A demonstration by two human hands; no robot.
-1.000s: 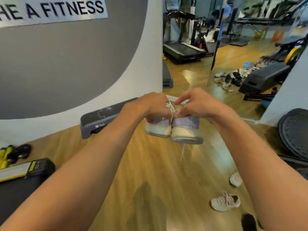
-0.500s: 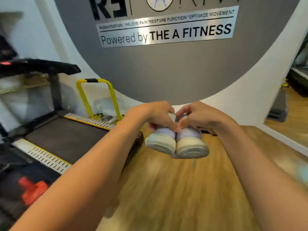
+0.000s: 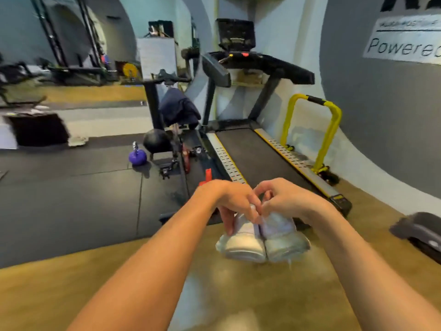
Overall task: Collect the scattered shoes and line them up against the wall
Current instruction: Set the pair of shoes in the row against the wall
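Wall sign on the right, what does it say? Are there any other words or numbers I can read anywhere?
"Powere", then cut off by the picture edge: on the silver wall sign.
The small line above it on that sign: too blurred to read.
The big black letters above the sign: cut off, unreadable.
The label on the treadmill, near end: too blurred.
The shoes: no words show.
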